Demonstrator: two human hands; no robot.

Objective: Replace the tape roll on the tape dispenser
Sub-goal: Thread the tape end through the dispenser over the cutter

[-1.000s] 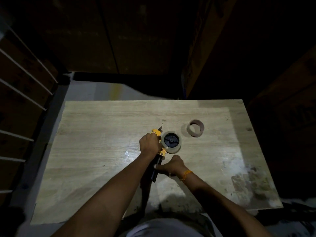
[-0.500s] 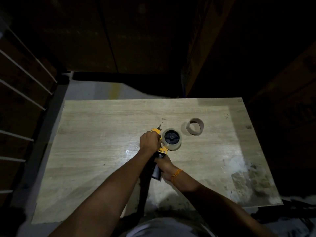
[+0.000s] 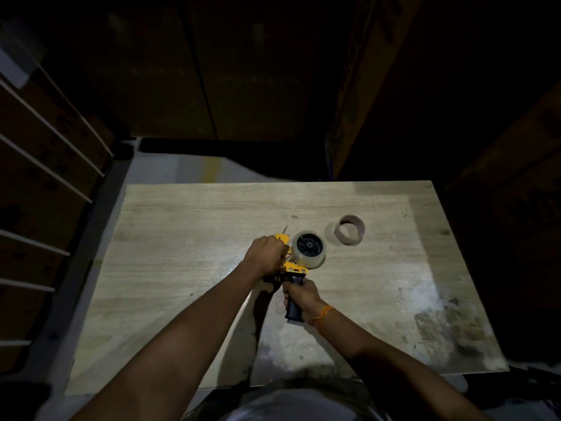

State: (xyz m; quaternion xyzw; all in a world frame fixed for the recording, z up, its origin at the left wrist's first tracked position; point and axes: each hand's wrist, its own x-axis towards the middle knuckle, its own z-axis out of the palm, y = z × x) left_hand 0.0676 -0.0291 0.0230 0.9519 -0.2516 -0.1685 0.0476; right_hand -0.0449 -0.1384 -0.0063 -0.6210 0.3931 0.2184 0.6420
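Note:
A yellow and black tape dispenser (image 3: 296,268) is held over the middle of the wooden table (image 3: 182,226). A clear tape roll (image 3: 309,249) sits on its black hub. My left hand (image 3: 264,253) is closed around the dispenser's yellow front end, left of the roll. My right hand (image 3: 301,296) grips the black handle below the roll. An empty brown cardboard core (image 3: 349,230) lies flat on the table to the right of the roll, apart from it.
The table's near right part carries pale smears and dark stains (image 3: 446,323). Dark cardboard boxes (image 3: 358,86) stand behind and to the right of the table. White rails (image 3: 45,168) run along the left side.
My right hand moved from resting on the table beside the handle to wrapping around the black handle. The dispenser and roll shifted slightly; my left hand kept its hold.

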